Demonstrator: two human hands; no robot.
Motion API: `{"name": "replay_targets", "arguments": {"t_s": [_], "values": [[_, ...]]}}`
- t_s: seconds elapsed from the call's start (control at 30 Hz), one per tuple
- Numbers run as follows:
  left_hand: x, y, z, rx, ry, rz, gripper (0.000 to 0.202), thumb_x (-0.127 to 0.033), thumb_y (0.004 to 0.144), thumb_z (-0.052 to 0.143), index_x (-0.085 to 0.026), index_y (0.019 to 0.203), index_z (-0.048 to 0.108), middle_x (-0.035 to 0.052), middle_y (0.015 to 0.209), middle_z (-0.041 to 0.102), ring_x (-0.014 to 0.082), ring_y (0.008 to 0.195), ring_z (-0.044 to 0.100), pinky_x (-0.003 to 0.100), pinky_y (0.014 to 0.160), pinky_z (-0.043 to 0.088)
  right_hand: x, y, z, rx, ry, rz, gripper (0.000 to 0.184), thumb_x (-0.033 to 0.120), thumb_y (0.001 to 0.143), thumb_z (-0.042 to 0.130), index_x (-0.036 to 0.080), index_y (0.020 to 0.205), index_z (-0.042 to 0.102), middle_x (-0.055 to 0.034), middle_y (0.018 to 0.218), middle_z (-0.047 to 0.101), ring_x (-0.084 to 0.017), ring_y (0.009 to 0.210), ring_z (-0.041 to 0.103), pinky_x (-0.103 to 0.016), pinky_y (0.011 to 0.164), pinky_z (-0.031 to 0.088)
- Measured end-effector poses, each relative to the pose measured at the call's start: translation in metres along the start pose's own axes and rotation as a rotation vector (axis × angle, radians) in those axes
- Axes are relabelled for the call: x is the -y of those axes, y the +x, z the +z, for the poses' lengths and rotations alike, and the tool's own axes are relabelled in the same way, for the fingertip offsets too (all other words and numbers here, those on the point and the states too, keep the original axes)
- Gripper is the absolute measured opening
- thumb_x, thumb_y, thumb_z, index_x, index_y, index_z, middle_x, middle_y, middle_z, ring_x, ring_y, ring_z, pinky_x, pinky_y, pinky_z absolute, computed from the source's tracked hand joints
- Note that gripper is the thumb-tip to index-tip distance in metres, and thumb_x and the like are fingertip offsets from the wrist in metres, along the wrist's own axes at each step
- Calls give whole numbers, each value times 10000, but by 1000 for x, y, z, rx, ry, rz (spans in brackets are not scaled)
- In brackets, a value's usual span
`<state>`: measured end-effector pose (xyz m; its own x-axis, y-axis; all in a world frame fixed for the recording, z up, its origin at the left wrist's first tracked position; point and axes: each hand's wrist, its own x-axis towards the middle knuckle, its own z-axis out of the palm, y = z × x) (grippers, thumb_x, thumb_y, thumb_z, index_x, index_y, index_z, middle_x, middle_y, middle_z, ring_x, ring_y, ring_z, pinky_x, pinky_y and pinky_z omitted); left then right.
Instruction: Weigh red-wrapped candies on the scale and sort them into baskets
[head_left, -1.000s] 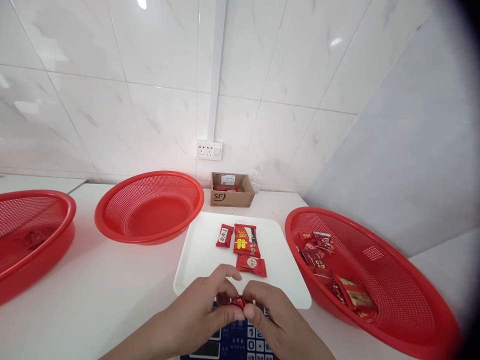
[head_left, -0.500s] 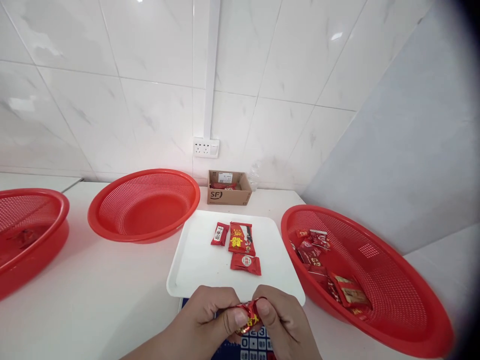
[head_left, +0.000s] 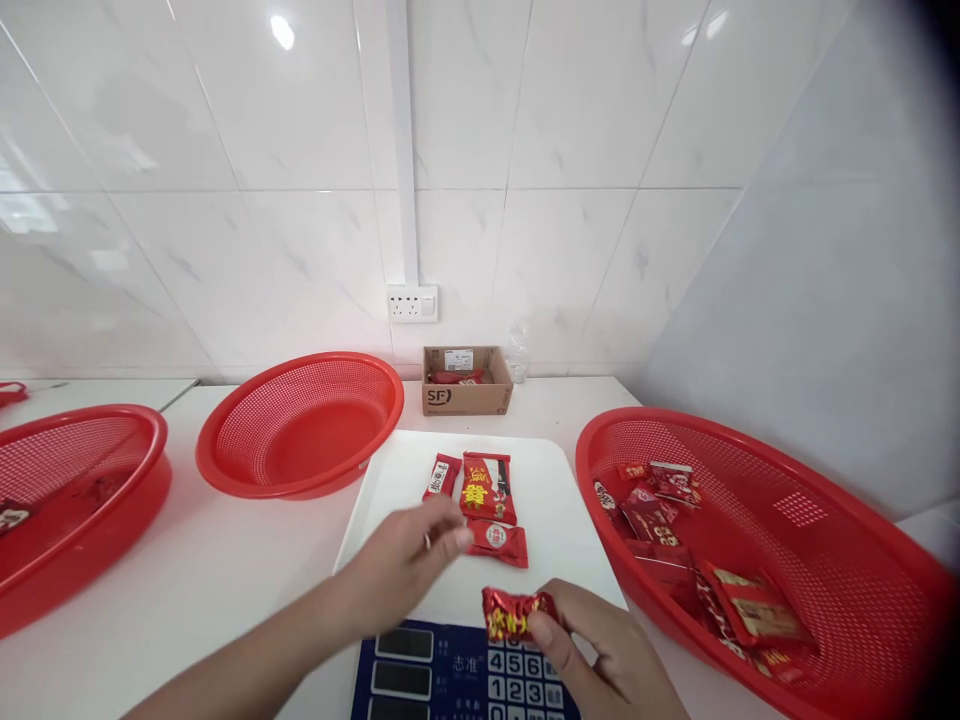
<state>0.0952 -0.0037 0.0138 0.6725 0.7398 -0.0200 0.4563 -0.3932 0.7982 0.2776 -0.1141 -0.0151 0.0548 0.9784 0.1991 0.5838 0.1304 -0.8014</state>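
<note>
My right hand [head_left: 592, 650] pinches one end of a shiny red wrapped candy [head_left: 510, 614] with yellow characters, just above the keypad of a blue-fronted weighing scale [head_left: 461, 675]. My left hand [head_left: 409, 555] is over the scale's white tray [head_left: 390, 490], thumb and fingers apart, with nothing seen in it. Three red packets lie on the tray beyond it: a narrow one with a white label [head_left: 441, 477], a larger one with yellow characters [head_left: 487, 488], and a small one with a round pale mark [head_left: 499, 542]. The left hand's fingertips overlap the small packet in view; I cannot tell whether they touch.
A red basket [head_left: 660, 420] with several packets stands at right. At left are a red basket [head_left: 300, 485] and another red basket [head_left: 90, 420] with a few packets inside. A cardboard box [head_left: 465, 402] holding red packets sits by the wall, below a socket [head_left: 412, 303].
Both hands were together on the candy; the left has let go and moved forward and left over the tray. The right keeps the candy, shifted slightly right. The camera view has tilted up.
</note>
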Motion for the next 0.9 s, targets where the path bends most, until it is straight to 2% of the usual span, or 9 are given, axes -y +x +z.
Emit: {"name": "replay_targets", "arguments": {"t_s": [0.07, 0.13, 0.2, 0.33, 0.43, 0.53, 0.67, 0.8, 0.9], "values": [[11, 19, -9, -123, 332, -55, 268, -469, 886, 422, -210, 915, 485, 29, 883, 599, 183, 781, 554, 290, 662, 421, -8, 2, -3, -78, -62, 48, 422, 493, 900, 402, 215, 584, 384, 29, 551, 462, -120, 518, 442, -219, 484, 343], [20, 37, -17, -159, 540, -98, 314, -481, 864, 463, -212, 1025, 482, 71, 1035, 600, 233, 901, 573, 324, 689, 437, -15, 4, -8, -99, -108, 91, 400, 493, 894, 418, 216, 605, 425, 25, 573, 489, -125, 537, 459, -222, 500, 363], [26, 51, -23, -138, 598, -116, 368, -492, 852, 476, -210, 1090, 483, 96, 1099, 594, 268, 966, 575, 344, 699, 450, -21, 7, -13, -68, -140, 119, 388, 495, 888, 425, 216, 620, 454, 21, 582, 510, -129, 537, 471, -227, 498, 376], [29, 68, -27, -52, 612, -108, 380, -450, 841, 501, -205, 1130, 514, 97, 1061, 626, 281, 991, 591, 354, 721, 478, -28, 16, -23, -11, -217, 178, 357, 462, 871, 449, 218, 611, 473, 15, 581, 554, -146, 539, 514, -248, 493, 397], [26, 73, -25, -11, 602, -73, 371, -386, 856, 494, -198, 1176, 518, 103, 1125, 607, 265, 1031, 587, 364, 795, 488, -33, 23, -26, -100, -285, 210, 245, 411, 864, 453, 218, 786, 582, -31, 775, 658, -184, 654, 594, -297, 584, 455], [20, 71, -16, -15, 592, -9, 436, -405, 887, 466, -179, 1260, 477, 138, 1341, 464, 274, 1258, 420, 407, 992, 393, -35, 25, -23, -208, -334, 194, 315, 402, 861, 450, 213, 1073, 585, -95, 1092, 634, -232, 857, 617, -358, 705, 488], [9, 56, 2, 94, 585, 180, 533, -498, 844, 535, -269, 1319, 460, 111, 1531, 190, 323, 1408, 103, 490, 1099, 235, -35, 21, -18, -55, -323, 141, 316, 371, 871, 450, 210, 1096, 602, -94, 1186, 594, -254, 1052, 562, -403, 864, 469], [3, 37, 12, 301, 604, 384, 411, -477, 837, 557, -314, 1214, 575, 87, 1539, 197, 380, 1403, 32, 607, 1090, 132, -36, 22, -15, 11, -334, 111, 285, 257, 858, 457, 184, 1076, 627, -109, 1178, 605, -262, 1093, 539, -434, 945, 426], [7, 25, 6, 304, 607, 374, 343, -417, 838, 585, -287, 1153, 620, 85, 1534, 221, 373, 1404, 39, 599, 1098, 128, -34, 30, -14, 30, -331, 125, 297, 215, 854, 444, 173, 1083, 630, -112, 1182, 604, -252, 1091, 544, -424, 959, 421]]}}
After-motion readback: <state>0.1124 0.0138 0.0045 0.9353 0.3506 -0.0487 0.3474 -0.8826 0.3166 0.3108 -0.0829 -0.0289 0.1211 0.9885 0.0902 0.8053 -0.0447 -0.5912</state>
